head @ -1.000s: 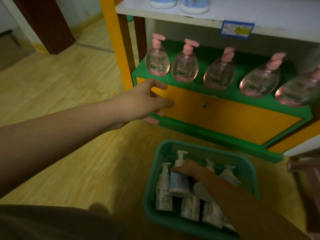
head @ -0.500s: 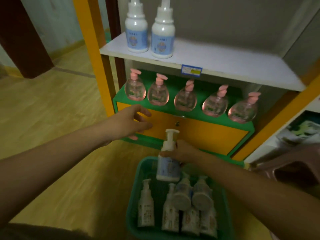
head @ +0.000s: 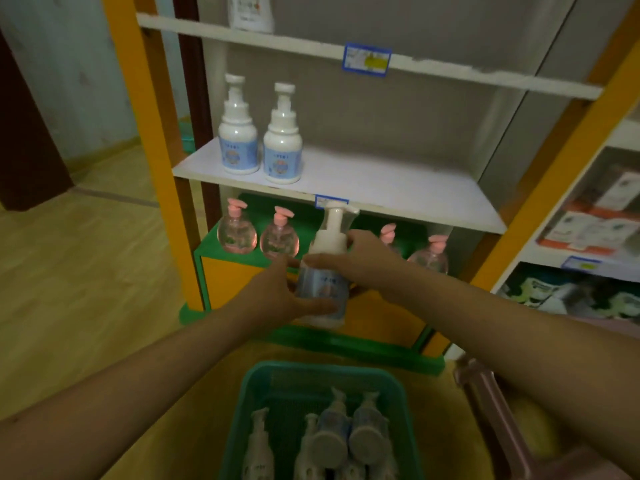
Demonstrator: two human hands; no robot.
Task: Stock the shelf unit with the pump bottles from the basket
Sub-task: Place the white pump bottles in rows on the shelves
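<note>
Both hands hold one white pump bottle (head: 325, 285) with a blue label, upright in front of the shelf unit, below the white middle shelf (head: 381, 183). My left hand (head: 277, 296) wraps its lower body from the left. My right hand (head: 360, 258) grips its shoulder from the right. Two matching bottles (head: 259, 147) stand at the left of the middle shelf. The green basket (head: 263, 386) on the floor near me holds several more white pump bottles (head: 332, 438), some lying down.
Several clear pink-pump bottles (head: 239, 233) line the green bottom shelf (head: 207, 247) above an orange panel. Orange uprights (head: 145, 133) frame the unit. Another shelf with boxed goods (head: 595, 223) stands to the right. A pink stool (head: 491, 410) sits beside the basket.
My right hand lifted the bottle up out of the basket toward the shelves. My left hand left the bottom shelf edge and took hold of the bottle's body. The view tilted upward.
</note>
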